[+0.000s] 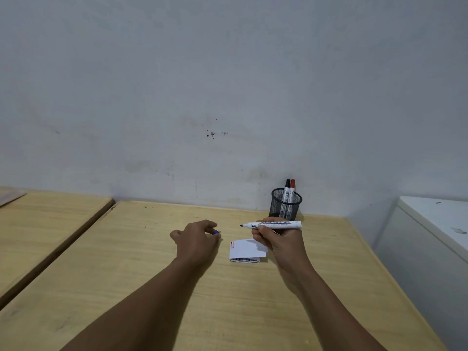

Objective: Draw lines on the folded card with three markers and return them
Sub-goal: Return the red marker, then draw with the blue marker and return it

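A white folded card point(247, 250) lies on the wooden table point(152, 274), with a red and a dark line near its left edge. My right hand point(277, 240) holds an uncapped white marker point(272, 225) level above the card, its dark tip pointing left. My left hand point(197, 239), just left of the card, is closed around a blue cap point(216, 232) that shows only at the fingertips. A black mesh pen cup point(286, 203) stands by the wall behind my right hand, with a black-capped marker point(287, 190) and a red-capped marker point(292, 190) upright in it.
A second wooden table point(43, 224) sits at the left across a narrow gap. A white cabinet or appliance point(435, 224) stands to the right of the table. A grey wall point(228, 97) runs along the table's far edge.
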